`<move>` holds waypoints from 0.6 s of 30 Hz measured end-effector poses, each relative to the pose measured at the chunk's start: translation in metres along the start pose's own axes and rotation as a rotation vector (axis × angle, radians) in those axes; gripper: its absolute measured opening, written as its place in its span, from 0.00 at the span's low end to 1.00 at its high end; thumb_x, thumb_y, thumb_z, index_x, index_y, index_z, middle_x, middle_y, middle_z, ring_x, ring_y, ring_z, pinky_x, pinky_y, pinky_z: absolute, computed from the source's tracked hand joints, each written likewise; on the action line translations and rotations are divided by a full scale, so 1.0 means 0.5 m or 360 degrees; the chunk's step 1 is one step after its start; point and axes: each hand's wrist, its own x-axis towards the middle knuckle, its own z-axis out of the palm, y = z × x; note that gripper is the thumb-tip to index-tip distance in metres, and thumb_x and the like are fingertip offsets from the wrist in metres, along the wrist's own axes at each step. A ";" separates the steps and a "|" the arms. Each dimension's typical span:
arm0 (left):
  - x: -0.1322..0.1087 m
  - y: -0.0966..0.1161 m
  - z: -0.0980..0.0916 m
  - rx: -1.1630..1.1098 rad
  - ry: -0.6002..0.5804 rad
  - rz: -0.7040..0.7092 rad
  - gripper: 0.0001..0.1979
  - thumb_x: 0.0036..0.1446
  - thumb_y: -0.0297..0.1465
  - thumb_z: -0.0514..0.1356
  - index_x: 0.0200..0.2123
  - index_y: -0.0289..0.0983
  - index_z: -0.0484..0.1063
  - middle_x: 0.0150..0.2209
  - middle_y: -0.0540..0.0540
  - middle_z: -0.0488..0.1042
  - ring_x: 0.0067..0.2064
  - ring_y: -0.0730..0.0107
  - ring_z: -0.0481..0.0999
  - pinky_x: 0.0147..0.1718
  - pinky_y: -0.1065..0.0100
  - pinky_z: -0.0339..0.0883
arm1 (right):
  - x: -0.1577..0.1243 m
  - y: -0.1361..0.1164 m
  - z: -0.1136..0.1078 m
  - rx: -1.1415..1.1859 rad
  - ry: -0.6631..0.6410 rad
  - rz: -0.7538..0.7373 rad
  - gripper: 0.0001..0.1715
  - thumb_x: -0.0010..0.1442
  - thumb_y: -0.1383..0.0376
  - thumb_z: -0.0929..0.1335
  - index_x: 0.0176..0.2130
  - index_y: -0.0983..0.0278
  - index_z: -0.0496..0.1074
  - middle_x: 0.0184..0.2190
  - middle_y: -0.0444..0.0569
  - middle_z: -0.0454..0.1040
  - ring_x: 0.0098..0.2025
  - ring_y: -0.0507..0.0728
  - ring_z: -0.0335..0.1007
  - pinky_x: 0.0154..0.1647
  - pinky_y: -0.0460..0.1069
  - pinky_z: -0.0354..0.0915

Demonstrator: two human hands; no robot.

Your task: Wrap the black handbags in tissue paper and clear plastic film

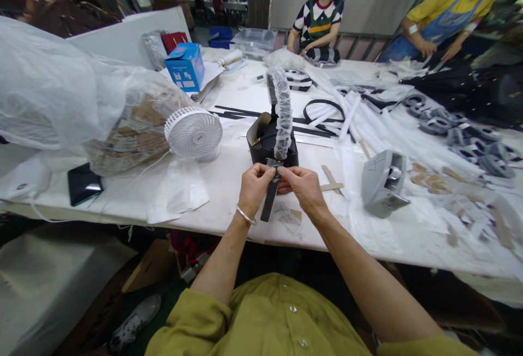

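Observation:
A small black handbag (261,151) stands upright on the table in front of me, its top partly open and a light lining showing. Its handle (283,113) rises above it, wrapped in crinkled clear plastic. At the near side of the bag, my left hand (255,187) pinches a dark strap (268,203) whose loose end hangs toward me. Close beside it, my right hand (305,186) is also closed on the upper part of that strap, thumb and fingertips together. The fingers partly hide the spot where the strap meets the handle base.
Left of the bag stand a white fan (194,133), a phone (84,183) and a large plastic bag (134,121). A grey tape dispenser (383,184) is at right. Black strips (241,113), plastic wrap and cardboard scraps lie around. Two people work across the table.

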 end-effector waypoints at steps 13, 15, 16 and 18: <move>-0.021 0.022 0.031 0.1545 0.0418 0.0907 0.08 0.62 0.27 0.57 0.29 0.37 0.70 0.30 0.47 0.71 0.33 0.69 0.70 0.31 0.69 0.58 | 0.024 -0.013 0.019 -0.0320 0.0186 -0.0168 0.20 0.49 0.52 0.73 0.20 0.64 0.71 0.14 0.45 0.72 0.17 0.52 0.69 0.16 0.45 0.68; -0.022 0.020 0.030 0.1626 0.0378 0.0977 0.06 0.62 0.25 0.56 0.32 0.37 0.71 0.31 0.46 0.72 0.34 0.67 0.70 0.32 0.68 0.59 | 0.026 -0.009 0.017 -0.0247 0.0141 -0.0143 0.20 0.48 0.51 0.74 0.20 0.64 0.71 0.15 0.45 0.73 0.17 0.53 0.70 0.16 0.45 0.69; -0.024 0.019 0.029 0.1664 0.0354 0.1015 0.06 0.62 0.25 0.56 0.34 0.37 0.72 0.31 0.46 0.72 0.35 0.67 0.70 0.33 0.68 0.60 | 0.027 -0.009 0.016 -0.0193 0.0102 -0.0111 0.20 0.48 0.51 0.74 0.21 0.63 0.71 0.16 0.45 0.73 0.18 0.53 0.70 0.17 0.46 0.70; -0.029 0.016 0.027 0.1738 0.0312 0.1089 0.07 0.63 0.24 0.55 0.39 0.35 0.72 0.33 0.45 0.72 0.36 0.65 0.70 0.34 0.67 0.62 | 0.028 -0.013 0.012 -0.0085 0.0013 -0.0026 0.20 0.47 0.51 0.75 0.21 0.64 0.71 0.18 0.46 0.74 0.19 0.54 0.71 0.18 0.47 0.71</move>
